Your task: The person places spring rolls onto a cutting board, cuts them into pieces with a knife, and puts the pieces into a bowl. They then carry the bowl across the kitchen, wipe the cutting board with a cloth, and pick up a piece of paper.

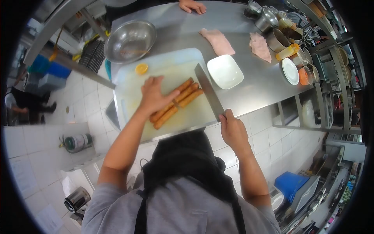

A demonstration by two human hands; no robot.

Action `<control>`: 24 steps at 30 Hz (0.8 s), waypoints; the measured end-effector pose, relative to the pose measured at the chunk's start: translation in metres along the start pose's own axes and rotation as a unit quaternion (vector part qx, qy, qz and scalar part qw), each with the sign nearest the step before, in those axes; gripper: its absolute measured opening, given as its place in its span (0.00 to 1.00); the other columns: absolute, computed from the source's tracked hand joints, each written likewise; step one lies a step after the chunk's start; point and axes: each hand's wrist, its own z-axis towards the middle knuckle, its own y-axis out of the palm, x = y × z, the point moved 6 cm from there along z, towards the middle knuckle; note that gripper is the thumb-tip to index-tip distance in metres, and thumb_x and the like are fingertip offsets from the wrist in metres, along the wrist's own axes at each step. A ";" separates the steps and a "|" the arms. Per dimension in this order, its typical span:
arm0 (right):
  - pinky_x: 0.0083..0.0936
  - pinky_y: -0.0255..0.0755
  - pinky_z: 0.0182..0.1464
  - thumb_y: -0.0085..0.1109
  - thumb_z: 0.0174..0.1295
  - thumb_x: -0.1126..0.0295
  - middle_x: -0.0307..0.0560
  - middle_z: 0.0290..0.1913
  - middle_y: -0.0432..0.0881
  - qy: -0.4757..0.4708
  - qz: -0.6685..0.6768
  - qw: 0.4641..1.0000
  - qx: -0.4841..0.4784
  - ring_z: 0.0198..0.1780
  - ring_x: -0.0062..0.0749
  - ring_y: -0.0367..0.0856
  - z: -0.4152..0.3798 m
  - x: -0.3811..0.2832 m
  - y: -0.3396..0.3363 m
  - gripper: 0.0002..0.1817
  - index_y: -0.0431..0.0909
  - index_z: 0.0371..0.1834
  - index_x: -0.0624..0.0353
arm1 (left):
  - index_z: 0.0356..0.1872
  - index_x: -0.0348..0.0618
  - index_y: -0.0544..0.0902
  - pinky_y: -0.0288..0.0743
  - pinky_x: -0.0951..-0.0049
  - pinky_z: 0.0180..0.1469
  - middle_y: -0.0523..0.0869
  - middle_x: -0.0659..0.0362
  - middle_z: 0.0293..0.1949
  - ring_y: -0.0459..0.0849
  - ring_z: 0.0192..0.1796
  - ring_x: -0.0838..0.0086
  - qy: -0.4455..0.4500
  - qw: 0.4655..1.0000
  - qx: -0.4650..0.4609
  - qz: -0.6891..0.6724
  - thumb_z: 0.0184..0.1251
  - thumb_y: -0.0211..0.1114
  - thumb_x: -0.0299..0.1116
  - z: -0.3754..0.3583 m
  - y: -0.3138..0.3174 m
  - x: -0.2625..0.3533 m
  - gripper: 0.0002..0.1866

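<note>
The right hand (235, 132) clenches its fingers round the knife (209, 93). The left hand (152, 97) spreads loose fingers beside the fried rolls (191, 94), cut lemon (141, 69) near their tips.

On a grey metal table (257, 93), golden-brown cylindrical rolls (188, 93) lie on a white rectangular board (171, 64), left of centre; a round silvery metal bowl (132, 39) sits upper left, a square white bowl (225, 71) upper right of centre.
</note>
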 end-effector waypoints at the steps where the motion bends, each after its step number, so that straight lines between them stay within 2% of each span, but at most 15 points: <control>1: 0.56 0.76 0.32 0.50 0.77 0.65 0.64 0.24 0.83 -0.007 -0.004 1.000 -0.014 0.29 0.66 0.83 0.000 -0.006 0.000 0.10 0.68 0.42 0.61 | 0.63 0.40 0.77 0.61 0.55 0.67 0.78 0.51 0.55 0.73 0.64 0.56 -0.003 1.000 0.001 -0.001 0.55 0.77 0.57 0.001 -0.002 -0.008 0.41; 4: 0.56 0.76 0.31 0.50 0.77 0.65 0.63 0.24 0.83 -0.030 -0.010 0.999 -0.032 0.29 0.66 0.83 0.004 -0.020 0.008 0.10 0.68 0.41 0.61 | 0.58 0.40 0.78 0.62 0.56 0.64 0.77 0.51 0.54 0.73 0.62 0.57 0.005 1.000 -0.009 -0.004 0.55 0.77 0.55 0.001 -0.009 -0.013 0.36; 6: 0.56 0.76 0.31 0.50 0.77 0.65 0.63 0.23 0.83 -0.047 -0.015 0.998 -0.038 0.28 0.65 0.83 0.008 -0.029 0.012 0.10 0.68 0.41 0.60 | 0.54 0.40 0.78 0.62 0.56 0.63 0.77 0.52 0.52 0.73 0.60 0.57 0.054 0.997 -0.044 -0.019 0.55 0.76 0.51 -0.002 -0.005 0.002 0.32; 9: 0.56 0.76 0.31 0.50 0.77 0.64 0.62 0.23 0.82 -0.061 -0.034 0.996 -0.052 0.27 0.64 0.83 0.015 -0.041 0.018 0.10 0.67 0.41 0.60 | 0.52 0.41 0.78 0.62 0.57 0.62 0.77 0.51 0.51 0.73 0.60 0.57 0.074 0.995 -0.062 -0.008 0.52 0.75 0.49 -0.003 0.004 0.020 0.31; 12: 0.55 0.76 0.30 0.49 0.77 0.65 0.61 0.22 0.82 -0.080 -0.054 0.994 -0.053 0.26 0.63 0.83 0.022 -0.053 0.017 0.10 0.67 0.41 0.61 | 0.52 0.40 0.78 0.63 0.57 0.62 0.77 0.50 0.51 0.74 0.59 0.56 0.053 0.994 -0.090 -0.012 0.49 0.76 0.50 -0.001 0.008 0.031 0.33; 19: 0.52 0.79 0.30 0.47 0.77 0.69 0.60 0.22 0.83 -0.097 -0.111 0.984 -0.097 0.27 0.60 0.85 0.032 -0.064 0.025 0.09 0.68 0.43 0.65 | 0.51 0.35 0.78 0.64 0.58 0.61 0.78 0.49 0.49 0.75 0.58 0.56 0.070 0.994 -0.082 -0.010 0.47 0.77 0.50 0.002 0.025 0.033 0.35; 22: 0.53 0.79 0.31 0.47 0.76 0.69 0.61 0.22 0.83 -0.091 -0.124 0.981 -0.116 0.27 0.61 0.85 0.032 -0.066 0.024 0.08 0.68 0.44 0.65 | 0.51 0.34 0.78 0.65 0.59 0.60 0.78 0.48 0.48 0.75 0.57 0.56 0.073 0.992 -0.099 -0.008 0.46 0.76 0.48 0.000 0.031 0.032 0.34; 24: 0.53 0.80 0.32 0.47 0.76 0.70 0.62 0.22 0.83 -0.085 -0.135 0.979 -0.129 0.27 0.62 0.85 0.032 -0.066 0.017 0.08 0.68 0.44 0.65 | 0.50 0.34 0.78 0.65 0.58 0.59 0.79 0.49 0.47 0.75 0.56 0.56 0.073 0.994 -0.077 -0.013 0.46 0.75 0.45 0.000 0.031 0.034 0.32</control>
